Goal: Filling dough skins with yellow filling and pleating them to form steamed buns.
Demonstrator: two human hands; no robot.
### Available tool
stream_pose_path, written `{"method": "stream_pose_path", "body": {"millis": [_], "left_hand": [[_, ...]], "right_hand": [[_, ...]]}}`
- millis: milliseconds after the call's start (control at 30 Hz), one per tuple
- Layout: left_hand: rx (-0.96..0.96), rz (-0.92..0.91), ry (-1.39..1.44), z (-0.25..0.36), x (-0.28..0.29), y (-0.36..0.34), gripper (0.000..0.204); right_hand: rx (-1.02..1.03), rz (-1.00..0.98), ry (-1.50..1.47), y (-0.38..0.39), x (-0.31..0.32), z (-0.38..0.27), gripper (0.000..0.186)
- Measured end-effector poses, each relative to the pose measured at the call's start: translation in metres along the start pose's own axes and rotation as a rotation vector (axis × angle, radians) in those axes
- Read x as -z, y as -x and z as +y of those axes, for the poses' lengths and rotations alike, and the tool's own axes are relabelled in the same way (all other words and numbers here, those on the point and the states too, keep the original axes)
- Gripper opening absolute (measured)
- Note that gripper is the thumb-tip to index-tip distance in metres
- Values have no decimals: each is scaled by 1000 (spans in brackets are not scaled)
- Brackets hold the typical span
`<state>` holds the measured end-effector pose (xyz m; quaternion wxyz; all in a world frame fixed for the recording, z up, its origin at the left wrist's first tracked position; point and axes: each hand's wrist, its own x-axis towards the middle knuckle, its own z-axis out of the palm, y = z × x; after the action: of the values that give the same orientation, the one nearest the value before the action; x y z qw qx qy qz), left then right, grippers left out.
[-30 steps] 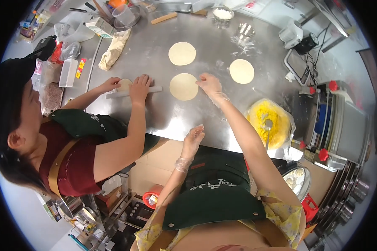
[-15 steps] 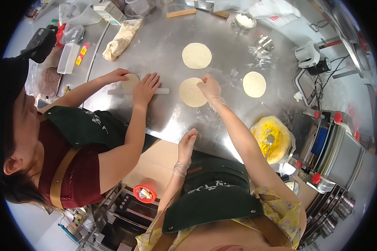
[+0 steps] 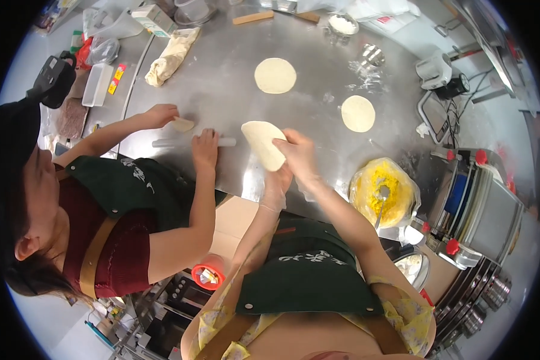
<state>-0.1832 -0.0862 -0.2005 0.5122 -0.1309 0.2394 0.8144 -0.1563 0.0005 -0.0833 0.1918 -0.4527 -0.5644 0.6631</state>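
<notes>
A thin, round sheet of dough (image 3: pixel 261 144) is lifted off the metal table, tilted and bent at its upper edge. My gloved right hand (image 3: pixel 298 155) pinches its right edge between thumb and fingers. Under the sheet's lower edge is my gloved left hand (image 3: pixel 277 183); its fingers are mostly hidden behind the dough and the right hand. Two more dough rounds lie flat, one farther off (image 3: pixel 275 75) and one to the right (image 3: pixel 358 114). A plastic-lined bowl of yellow filling (image 3: pixel 372 195) with a spoon (image 3: pixel 381 207) stands to my right.
At the left a co-worker handles a small dough piece (image 3: pixel 182 124) and a white rolling pin (image 3: pixel 227 142). Beyond are a cloth-like dough roll (image 3: pixel 173 57), a wooden stick (image 3: pixel 253 18) and a bowl of white powder (image 3: pixel 342 24). A machine with red knobs (image 3: pixel 486 204) stands right.
The near dough round has come up off the table, drawn toward me in my right hand. My left hand has risen to its lower edge. The co-worker has lifted the small dough piece's edge.
</notes>
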Motion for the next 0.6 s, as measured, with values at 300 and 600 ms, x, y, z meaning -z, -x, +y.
{"method": "stream_pose_path", "body": {"millis": [300, 600], "left_hand": [[161, -257, 202, -34, -62, 11, 49], [464, -290, 120, -65, -86, 64, 50]], "right_hand": [[88, 391, -97, 105, 120, 64, 23], [-56, 933, 848, 228, 253, 162, 18]]}}
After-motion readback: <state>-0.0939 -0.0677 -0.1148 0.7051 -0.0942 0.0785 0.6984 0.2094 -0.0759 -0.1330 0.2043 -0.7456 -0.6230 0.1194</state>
